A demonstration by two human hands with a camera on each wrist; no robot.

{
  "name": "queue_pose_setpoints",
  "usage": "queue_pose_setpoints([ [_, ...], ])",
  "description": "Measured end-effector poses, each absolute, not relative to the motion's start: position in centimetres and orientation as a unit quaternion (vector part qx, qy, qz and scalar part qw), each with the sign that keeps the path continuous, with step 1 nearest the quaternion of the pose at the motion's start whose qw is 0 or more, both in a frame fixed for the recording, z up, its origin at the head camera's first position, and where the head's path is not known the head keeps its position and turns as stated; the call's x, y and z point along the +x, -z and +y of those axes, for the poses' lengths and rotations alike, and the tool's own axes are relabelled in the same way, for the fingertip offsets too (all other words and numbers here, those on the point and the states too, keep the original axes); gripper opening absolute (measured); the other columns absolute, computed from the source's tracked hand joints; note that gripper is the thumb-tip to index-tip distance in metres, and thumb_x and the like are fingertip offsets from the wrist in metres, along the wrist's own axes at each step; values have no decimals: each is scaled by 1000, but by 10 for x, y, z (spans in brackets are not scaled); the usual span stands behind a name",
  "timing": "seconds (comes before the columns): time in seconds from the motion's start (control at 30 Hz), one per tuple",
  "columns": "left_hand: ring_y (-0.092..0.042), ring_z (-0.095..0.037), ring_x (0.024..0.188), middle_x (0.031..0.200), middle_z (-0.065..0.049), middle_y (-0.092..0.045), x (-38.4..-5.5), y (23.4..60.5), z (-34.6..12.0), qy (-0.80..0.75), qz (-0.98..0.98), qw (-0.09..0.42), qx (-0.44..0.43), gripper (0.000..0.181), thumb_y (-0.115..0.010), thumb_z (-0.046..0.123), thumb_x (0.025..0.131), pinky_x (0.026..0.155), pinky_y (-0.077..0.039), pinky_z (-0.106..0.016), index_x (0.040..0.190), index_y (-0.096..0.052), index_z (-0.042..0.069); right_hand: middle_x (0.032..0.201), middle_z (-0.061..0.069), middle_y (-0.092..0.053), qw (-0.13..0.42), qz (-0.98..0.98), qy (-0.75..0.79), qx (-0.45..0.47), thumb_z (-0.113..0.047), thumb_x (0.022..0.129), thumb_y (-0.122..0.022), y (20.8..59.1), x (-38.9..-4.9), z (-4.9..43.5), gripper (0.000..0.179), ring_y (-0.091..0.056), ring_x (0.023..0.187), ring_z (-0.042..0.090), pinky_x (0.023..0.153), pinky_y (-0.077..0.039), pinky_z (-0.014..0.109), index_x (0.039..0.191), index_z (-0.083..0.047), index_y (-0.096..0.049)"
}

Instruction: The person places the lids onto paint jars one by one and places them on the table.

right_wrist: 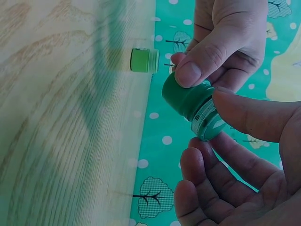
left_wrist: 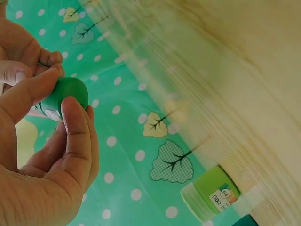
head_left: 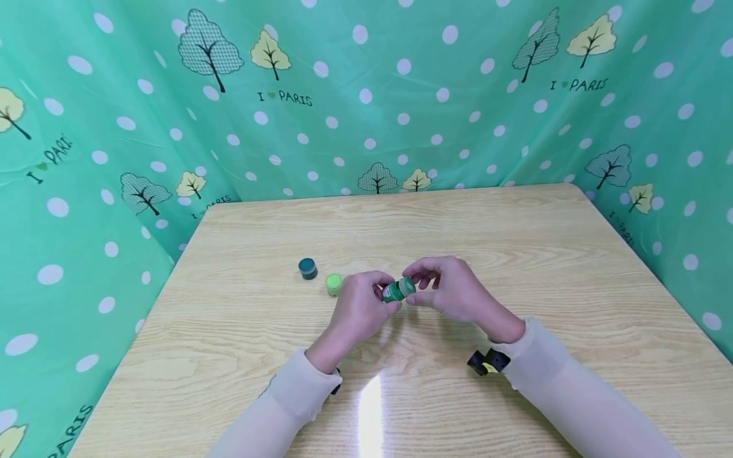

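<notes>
A small green jar with a white label is held up over the table, lying on its side in the air between both hands. My left hand grips one end of it, fingers on one side and thumb on the other. At the opposite end, my right hand pinches the jar between thumb and fingertips. The right wrist view shows that thumb on the upper edge of the jar, near the label, with fingertips at its lower edge. Just left of my left hand stands a light green jar.
Beyond the light green jar, farther left, stands a dark teal jar. Both are on the wood-grain table. A green curtain with dots and trees hangs behind the table and along its sides. A bright reflection lies near the front.
</notes>
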State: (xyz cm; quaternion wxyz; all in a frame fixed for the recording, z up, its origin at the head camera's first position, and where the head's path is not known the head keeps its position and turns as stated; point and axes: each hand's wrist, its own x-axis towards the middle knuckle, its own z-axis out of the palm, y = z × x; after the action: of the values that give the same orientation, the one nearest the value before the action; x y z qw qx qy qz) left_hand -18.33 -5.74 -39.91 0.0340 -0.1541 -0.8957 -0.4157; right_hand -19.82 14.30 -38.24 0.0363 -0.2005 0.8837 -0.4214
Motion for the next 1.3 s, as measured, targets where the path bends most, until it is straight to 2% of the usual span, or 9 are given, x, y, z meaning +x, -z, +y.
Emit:
queue_pose_setpoints([
  [0.17, -61, -9, 68, 83, -4, -72, -184, 399, -57, 417, -895, 28, -156, 23, -87, 3, 78, 60, -54, -21, 99, -77, 3, 92, -4, -71, 33, 885, 418, -202, -12, 82, -88, 384, -198, 143, 31, -61, 84, 16, 73, -51, 34, 110, -11, -76],
  [0.53, -61, -8, 66, 82, -3, -72, -183, 400, -56, 418, -895, 22, -156, 24, -88, 4, 78, 58, -53, -20, 99, -77, 4, 93, -4, -71, 37, 886, 417, -200, -12, 81, -88, 385, -198, 142, 32, -64, 88, 26, 73, -51, 34, 111, -12, -76],
  [0.87, -60, -8, 66, 83, -4, -72, -183, 399, -55, 420, -893, 21, -160, 24, -87, 4, 78, 57, -53, -20, 100, -77, 3, 94, -4, -71, 36, 886, 414, -206, -11, 81, -88, 386, -197, 142, 32, -63, 88, 25, 73, -51, 34, 111, -11, -76],
  [1.3, -59, -7, 65, 82, -3, -73, -181, 400, -53, 407, -897, 40, -170, 22, -89, 6, 78, 58, -52, -20, 97, -79, 4, 92, -5, -71, 39, 885, 414, -210, -13, 81, -89, 387, -196, 141, 31, -61, 84, 17, 72, -50, 33, 110, -12, -77],
])
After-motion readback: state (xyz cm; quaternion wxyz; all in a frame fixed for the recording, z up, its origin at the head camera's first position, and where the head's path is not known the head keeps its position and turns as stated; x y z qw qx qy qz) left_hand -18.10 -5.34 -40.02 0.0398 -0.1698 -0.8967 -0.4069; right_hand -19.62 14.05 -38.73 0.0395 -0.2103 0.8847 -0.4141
